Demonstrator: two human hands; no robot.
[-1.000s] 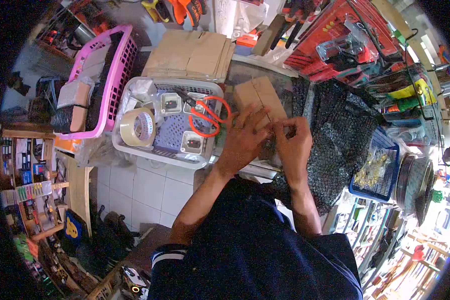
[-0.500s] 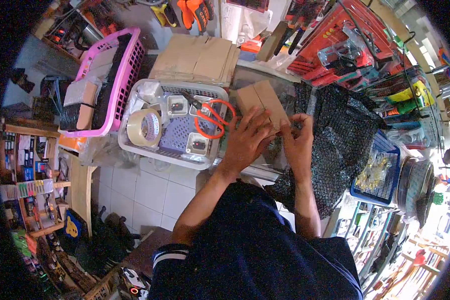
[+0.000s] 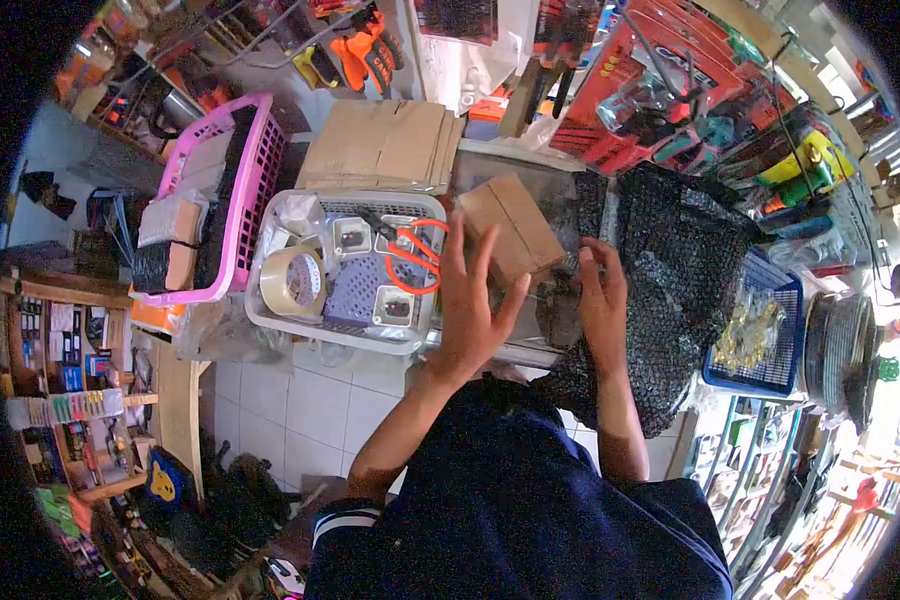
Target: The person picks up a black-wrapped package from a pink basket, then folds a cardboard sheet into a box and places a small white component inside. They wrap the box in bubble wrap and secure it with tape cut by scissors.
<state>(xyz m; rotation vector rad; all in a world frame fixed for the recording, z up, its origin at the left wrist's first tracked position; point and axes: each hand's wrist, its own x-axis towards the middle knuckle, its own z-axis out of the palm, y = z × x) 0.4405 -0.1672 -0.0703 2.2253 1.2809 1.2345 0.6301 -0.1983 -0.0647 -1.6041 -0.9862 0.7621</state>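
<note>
A small closed cardboard box (image 3: 515, 225) rests on the glass-topped counter, a seam running across its top. My left hand (image 3: 472, 315) is just left of the box with fingers spread, holding nothing. Right of the box is my right hand (image 3: 602, 300), apart from it, its fingers loosely extended and nothing visible in them. Near my left fingers, orange-handled scissors (image 3: 415, 270) lie over the edge of a pale plastic basket (image 3: 345, 335). A roll of clear tape (image 3: 292, 282) and several small white boxes (image 3: 394, 306) with clear tops are in that basket.
Flattened cardboard (image 3: 375, 145) is stacked behind the basket. A pink basket (image 3: 255, 190) with wrapped parcels stands at the left. Black bubble wrap (image 3: 670, 280) drapes over the counter's right side, beside a blue basket (image 3: 755, 375) of brass-coloured parts. Packaged tools (image 3: 640, 85) hang behind.
Both hands have come off the cardboard box and moved apart, and the left fingers have spread. The box stays on the counter. The camera view has shifted slightly.
</note>
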